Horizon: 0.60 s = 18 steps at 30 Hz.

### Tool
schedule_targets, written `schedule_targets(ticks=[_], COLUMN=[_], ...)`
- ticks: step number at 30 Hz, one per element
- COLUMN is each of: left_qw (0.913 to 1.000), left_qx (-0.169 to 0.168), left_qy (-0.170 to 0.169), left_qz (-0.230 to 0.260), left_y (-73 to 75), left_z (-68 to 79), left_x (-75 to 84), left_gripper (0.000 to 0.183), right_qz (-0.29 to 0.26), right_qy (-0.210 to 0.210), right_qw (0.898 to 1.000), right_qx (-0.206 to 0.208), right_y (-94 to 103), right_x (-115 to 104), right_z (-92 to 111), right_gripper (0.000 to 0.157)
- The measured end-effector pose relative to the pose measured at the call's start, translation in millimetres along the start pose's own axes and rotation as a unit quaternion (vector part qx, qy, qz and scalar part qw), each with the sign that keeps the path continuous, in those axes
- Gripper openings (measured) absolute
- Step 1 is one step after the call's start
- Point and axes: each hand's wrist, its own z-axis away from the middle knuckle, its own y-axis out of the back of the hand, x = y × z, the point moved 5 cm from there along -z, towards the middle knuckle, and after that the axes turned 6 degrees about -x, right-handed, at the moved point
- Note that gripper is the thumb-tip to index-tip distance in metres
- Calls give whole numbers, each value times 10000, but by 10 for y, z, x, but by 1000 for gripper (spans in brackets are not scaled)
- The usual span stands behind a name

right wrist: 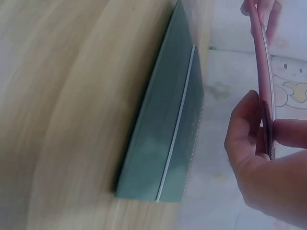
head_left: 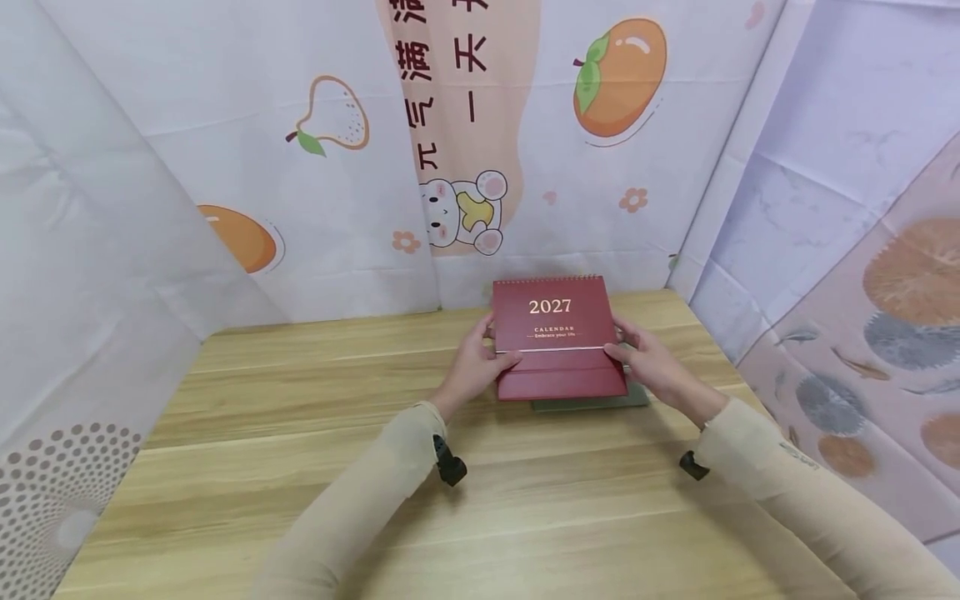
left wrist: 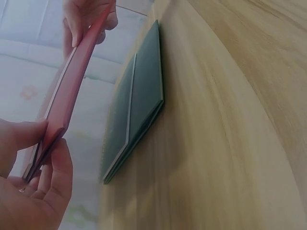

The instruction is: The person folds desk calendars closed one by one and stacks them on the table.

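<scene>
A red spiral-bound desk calendar (head_left: pixel 557 367) marked 2027 is held up by both hands, one at each side edge. My left hand (head_left: pixel 474 360) pinches its left edge, thumb on the front cover and fingers behind. On the opposite edge my right hand (head_left: pixel 651 365) grips the same way. Both wrist views show the red calendar raised above the table. Beneath it a green calendar (left wrist: pixel 144 81) lies folded flat on the wood, a pale line across its cover. In the head view only a strip of the green calendar (head_left: pixel 592 405) shows below the red one.
The wooden table (head_left: pixel 300 400) reaches back to a white cloth (head_left: pixel 247 167) printed with fruit and characters. Another patterned cloth (head_left: pixel 855 275) hangs along the right side. Black straps with small dark devices (head_left: pixel 452 468) sit at the wrists.
</scene>
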Motion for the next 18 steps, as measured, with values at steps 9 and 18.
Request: schedule_targets(ticks=[9, 18], left_qw=[9995, 9985], left_qx=[-127, -195], left_qy=[276, 466], left_qz=[-81, -229], left_y=[-130, -270], left_z=[-54, -70], left_x=[-81, -209], left_gripper=[97, 81], right_qz=[261, 751], right_qy=[-174, -218], right_qw=[9994, 9969], right_qx=[-153, -131], right_y=[141, 249], right_x=[149, 296], right_z=[-18, -97], right_gripper=[67, 65])
